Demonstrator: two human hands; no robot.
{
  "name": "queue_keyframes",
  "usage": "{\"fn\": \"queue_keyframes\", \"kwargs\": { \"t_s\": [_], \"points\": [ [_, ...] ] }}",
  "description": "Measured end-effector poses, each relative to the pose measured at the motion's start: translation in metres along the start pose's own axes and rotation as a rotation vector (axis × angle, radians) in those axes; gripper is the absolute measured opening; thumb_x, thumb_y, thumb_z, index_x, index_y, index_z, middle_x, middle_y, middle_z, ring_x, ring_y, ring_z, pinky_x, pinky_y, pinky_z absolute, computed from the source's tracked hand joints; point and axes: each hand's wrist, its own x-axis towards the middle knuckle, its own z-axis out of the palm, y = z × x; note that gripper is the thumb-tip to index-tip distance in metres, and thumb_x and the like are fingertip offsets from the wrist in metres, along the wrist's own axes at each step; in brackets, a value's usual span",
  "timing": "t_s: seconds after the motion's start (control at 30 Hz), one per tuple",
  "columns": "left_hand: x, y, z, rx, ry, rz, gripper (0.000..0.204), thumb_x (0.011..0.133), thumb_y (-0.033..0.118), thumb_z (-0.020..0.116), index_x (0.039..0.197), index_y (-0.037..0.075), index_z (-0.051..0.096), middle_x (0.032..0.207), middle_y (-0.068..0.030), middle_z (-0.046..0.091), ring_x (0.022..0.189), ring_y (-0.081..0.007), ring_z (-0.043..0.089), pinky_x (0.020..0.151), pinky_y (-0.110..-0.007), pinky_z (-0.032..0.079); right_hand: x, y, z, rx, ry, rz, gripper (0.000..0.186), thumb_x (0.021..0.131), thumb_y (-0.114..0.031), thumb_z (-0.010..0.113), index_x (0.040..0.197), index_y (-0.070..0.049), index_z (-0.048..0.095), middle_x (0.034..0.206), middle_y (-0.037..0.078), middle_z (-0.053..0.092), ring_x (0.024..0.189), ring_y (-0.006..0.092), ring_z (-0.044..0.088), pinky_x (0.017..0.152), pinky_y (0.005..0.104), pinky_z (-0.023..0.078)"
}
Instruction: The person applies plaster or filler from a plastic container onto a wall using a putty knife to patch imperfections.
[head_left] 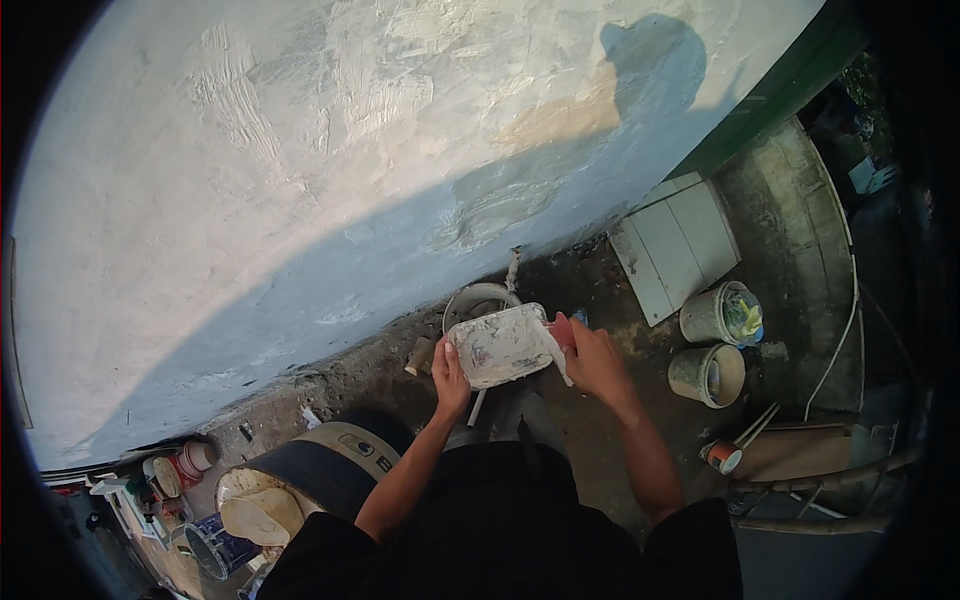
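Note:
My left hand (450,382) is closed on the left side of a shallow rectangular tub (505,348), its inside smeared with whitish plaster. In my right hand (597,362) is a putty knife (562,332) with a red handle, the fingers wrapped round it. Its pale, coated blade lies against the tub's right rim. Both hands are in front of my body, above the ground and close to the wall (330,190), which carries rough, uneven patches of plaster.
Beneath the tub stands a round bucket (470,296). Pale panels (672,245) lie to the right, with two pails (722,315) (707,375) beside them. A large dark drum (330,465) stands close at my left, near several containers (262,515). Bamboo poles (820,490) lie at lower right.

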Motion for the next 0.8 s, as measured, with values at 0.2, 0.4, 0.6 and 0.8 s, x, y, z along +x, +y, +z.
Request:
{"fn": "queue_keyframes", "kwargs": {
  "t_s": [0.2,0.4,0.6,0.8],
  "points": [
    [-0.006,0.008,0.02,-0.026,-0.024,0.07,0.038,0.105,0.025,0.033,0.125,-0.003,0.049,0.112,-0.0096,0.059,0.104,-0.0147,0.054,0.093,-0.029,0.043,0.006,0.003,0.013,0.02,0.132,0.077,0.026,0.079,-0.007,0.061,0.104,0.0,0.055,0.086,0.029,0.063,0.086,0.0479,0.059,0.075,0.0555,0.045],
    [0.003,0.007,0.015,-0.122,-0.065,-0.042,0.037,0.105,0.024,0.034,0.126,-0.003,0.049,0.113,-0.01,0.059,0.106,-0.015,0.054,0.095,-0.029,0.042,0.009,0.009,-0.005,0.09,0.146,-0.075,0.02,0.079,-0.006,0.06,0.098,-0.001,0.055,0.08,0.024,0.064,0.08,0.0466,0.061,0.071,0.054,0.046],
    [0.013,0.023,0.033,-0.057,-0.127,0.018,0.038,0.105,0.025,0.034,0.126,-0.003,0.049,0.114,-0.0102,0.059,0.107,-0.0153,0.054,0.095,-0.03,0.042,0.017,0.0,-0.029,0.044,0.069,-0.159,0.019,0.08,-0.006,0.059,0.097,0.0,0.055,0.078,0.025,0.063,0.08,0.0455,0.06,0.07,0.0531,0.045],
    [0.02,0.03,0.029,-0.085,-0.169,-0.072,0.039,0.105,0.026,0.035,0.127,-0.003,0.049,0.118,-0.0102,0.058,0.108,-0.0156,0.055,0.095,-0.03,0.043,0.033,0.01,-0.039,0.148,0.049,-0.218,0.024,0.08,-0.007,0.061,0.103,-0.002,0.059,0.08,0.023,0.064,0.082,0.0443,0.061,0.071,0.0522,0.046]
  ]
}}
